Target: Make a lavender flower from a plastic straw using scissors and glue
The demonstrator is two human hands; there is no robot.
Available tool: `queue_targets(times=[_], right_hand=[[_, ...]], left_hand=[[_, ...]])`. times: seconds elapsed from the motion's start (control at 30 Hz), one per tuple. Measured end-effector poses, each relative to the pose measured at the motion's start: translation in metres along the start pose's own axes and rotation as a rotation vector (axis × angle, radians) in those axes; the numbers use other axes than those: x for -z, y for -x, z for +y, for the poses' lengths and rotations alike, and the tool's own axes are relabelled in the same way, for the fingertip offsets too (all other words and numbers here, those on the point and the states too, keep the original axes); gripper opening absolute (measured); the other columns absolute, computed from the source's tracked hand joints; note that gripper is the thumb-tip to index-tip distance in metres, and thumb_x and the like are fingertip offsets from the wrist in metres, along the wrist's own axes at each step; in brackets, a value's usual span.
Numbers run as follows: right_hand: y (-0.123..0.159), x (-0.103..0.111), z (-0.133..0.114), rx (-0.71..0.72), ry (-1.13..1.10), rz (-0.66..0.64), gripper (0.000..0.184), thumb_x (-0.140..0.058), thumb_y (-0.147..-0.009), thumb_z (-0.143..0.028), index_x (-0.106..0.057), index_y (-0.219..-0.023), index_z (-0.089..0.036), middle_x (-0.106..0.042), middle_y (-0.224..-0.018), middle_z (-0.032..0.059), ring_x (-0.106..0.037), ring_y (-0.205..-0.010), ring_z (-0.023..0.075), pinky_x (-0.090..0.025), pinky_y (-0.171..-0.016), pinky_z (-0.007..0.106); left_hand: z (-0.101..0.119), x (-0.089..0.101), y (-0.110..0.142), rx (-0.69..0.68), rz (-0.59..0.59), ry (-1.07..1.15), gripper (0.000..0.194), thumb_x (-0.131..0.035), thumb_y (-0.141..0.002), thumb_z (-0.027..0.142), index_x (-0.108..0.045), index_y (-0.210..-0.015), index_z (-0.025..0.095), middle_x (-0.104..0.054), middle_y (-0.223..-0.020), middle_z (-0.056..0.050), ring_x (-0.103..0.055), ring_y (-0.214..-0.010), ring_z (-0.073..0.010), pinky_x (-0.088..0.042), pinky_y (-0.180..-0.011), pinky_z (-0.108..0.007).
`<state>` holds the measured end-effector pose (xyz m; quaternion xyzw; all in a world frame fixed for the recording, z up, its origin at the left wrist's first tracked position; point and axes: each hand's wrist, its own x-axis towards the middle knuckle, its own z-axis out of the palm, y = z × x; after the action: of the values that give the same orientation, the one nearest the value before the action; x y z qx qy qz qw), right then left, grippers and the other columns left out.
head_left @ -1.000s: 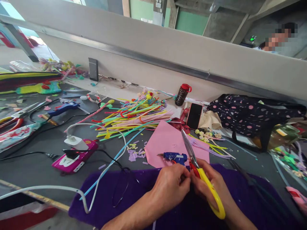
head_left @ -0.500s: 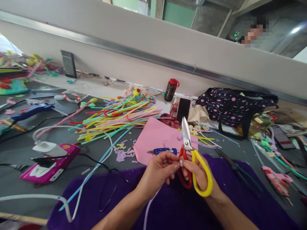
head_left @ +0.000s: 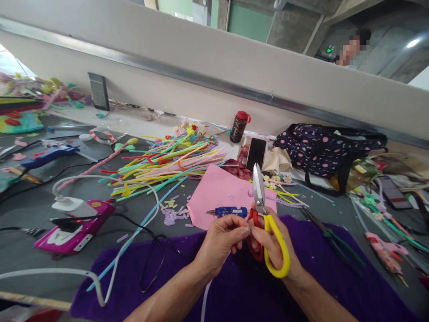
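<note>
My right hand (head_left: 273, 239) is closed round scissors (head_left: 277, 248) with one red and one yellow handle. Their metal blades point up, close together. Thumb and fingertips of that hand also meet the fingertips of my left hand (head_left: 221, 241), which is closed in a pinch. A long pale lilac strip (head_left: 205, 298) runs from beneath the left hand down over the purple cloth (head_left: 254, 295). Whatever lies between the touching fingertips is too small to make out. Just beyond the hands, a blue pen-like tool (head_left: 230, 211) rests on a pink sheet (head_left: 209, 192).
Coloured fuzzy stems (head_left: 167, 172) lie heaped at the back, near short lilac pieces (head_left: 172, 217). Pliers (head_left: 330, 232) and a pink glue gun (head_left: 385, 246) are at right. A magenta power strip (head_left: 77, 232) with cables stands left. Behind are a bottle (head_left: 238, 127), phone (head_left: 256, 152) and bag (head_left: 318, 150).
The scissors and my right hand have shifted slightly left and down, and the blades have turned a little. My hands remain together at the fingertips.
</note>
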<state>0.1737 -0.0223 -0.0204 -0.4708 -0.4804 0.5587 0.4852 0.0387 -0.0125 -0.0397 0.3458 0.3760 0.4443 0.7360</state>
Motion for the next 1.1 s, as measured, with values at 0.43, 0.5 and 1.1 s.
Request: queue_targets(times=[0.43,0.5,1.1], right_hand=[[0.010,0.024,0.004,0.046,0.210,-0.103,0.038,-0.058,-0.080,-0.033,-0.044,-0.114,-0.024,-0.052,-0.074,-0.0038,-0.046,-0.050,0.0067,-0.038,-0.043,0.017],[0.014,0.030,0.006,0.097,0.349,-0.187,0.041,-0.059,-0.079,-0.026,-0.043,-0.118,-0.026,-0.053,-0.079,-0.0027,-0.051,-0.061,0.0094,-0.042,-0.054,0.020],[0.021,0.043,0.013,0.205,0.920,-0.250,0.056,-0.063,-0.075,-0.030,-0.038,-0.124,-0.028,-0.060,-0.085,-0.0025,-0.056,-0.065,0.0143,-0.046,-0.061,0.026]], left_hand=[[0.014,0.011,-0.004,0.026,0.020,0.203,0.009,-0.063,-0.072,0.015,-0.055,-0.070,0.013,-0.065,-0.069,-0.003,-0.049,-0.044,-0.0038,-0.032,-0.035,-0.012],[0.016,0.011,-0.003,-0.009,0.033,0.197,0.009,-0.064,-0.072,0.015,-0.055,-0.070,0.014,-0.063,-0.066,-0.001,-0.049,-0.044,-0.0038,-0.033,-0.035,-0.012],[0.027,0.019,0.001,-0.085,0.149,0.157,0.012,-0.068,-0.070,0.022,-0.060,-0.071,0.014,-0.058,-0.055,0.002,-0.047,-0.043,-0.0036,-0.034,-0.039,-0.011]])
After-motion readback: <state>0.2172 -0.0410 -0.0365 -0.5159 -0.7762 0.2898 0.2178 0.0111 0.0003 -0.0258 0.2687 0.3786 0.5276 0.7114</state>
